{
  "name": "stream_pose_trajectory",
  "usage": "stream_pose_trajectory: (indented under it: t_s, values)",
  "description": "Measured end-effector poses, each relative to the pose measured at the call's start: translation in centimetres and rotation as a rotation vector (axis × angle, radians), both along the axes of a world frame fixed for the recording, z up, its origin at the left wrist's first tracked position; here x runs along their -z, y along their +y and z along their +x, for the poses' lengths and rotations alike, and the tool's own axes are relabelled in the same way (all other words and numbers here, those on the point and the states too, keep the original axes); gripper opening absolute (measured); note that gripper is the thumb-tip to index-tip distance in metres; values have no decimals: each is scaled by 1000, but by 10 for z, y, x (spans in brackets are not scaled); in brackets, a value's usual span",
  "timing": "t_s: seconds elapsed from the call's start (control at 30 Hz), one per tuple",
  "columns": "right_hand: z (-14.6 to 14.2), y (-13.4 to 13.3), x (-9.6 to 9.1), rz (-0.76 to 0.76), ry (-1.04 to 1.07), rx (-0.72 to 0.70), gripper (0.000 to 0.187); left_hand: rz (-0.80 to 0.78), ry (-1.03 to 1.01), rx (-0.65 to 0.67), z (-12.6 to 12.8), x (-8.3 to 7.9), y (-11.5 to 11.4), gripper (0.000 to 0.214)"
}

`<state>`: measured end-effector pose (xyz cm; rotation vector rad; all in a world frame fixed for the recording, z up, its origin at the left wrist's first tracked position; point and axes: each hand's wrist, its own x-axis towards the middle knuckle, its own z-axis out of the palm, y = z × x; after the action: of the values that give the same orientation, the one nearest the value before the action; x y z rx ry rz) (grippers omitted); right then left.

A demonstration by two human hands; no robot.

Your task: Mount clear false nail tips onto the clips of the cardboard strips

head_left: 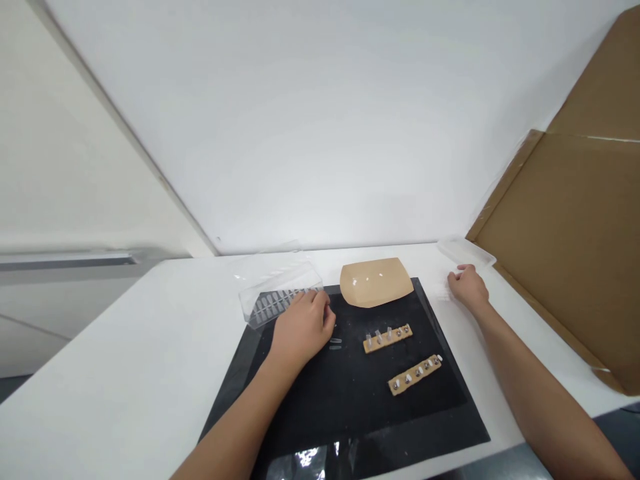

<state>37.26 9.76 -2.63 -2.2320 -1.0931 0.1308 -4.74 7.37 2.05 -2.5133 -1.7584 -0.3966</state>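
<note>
My left hand (304,325) is over the right end of a clear plastic box (253,319), fingers curled inward. Rows of clear nail tips (270,305) lie in that box; whatever is between my fingers is hidden. Two loose clear nail tips (335,343) rest on the black mat just right of this hand. On the white table at the right, my right hand (469,287) has its fingers bent together beside a faint clear sheet (443,291). Anything in its fingertips is too small to make out.
A tan paper tray (376,283) with small white bits stands at the back of the black mat (345,407). Two cork-coloured strips with metal studs, an upper strip (387,339) and a lower strip (415,375), lie there. Behind my right hand are a clear tray (467,253) and cardboard (570,247).
</note>
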Motion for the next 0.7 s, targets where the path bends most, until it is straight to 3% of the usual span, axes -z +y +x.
stream_pose_trajectory:
  t_s: [0.27, 0.53, 0.7]
  values:
    - [-18, -12, -15, -29, -278, 27, 40, -214, 36, 259, -11, -7, 1, 13]
    - [-30, -16, -18, 60, -343, -17, 32, -399, -105, 483, -24, 3, 9, 34]
    - [-35, -18, -21, 123, -349, -39, 30, -483, -154, 557, -30, 5, 21, 23]
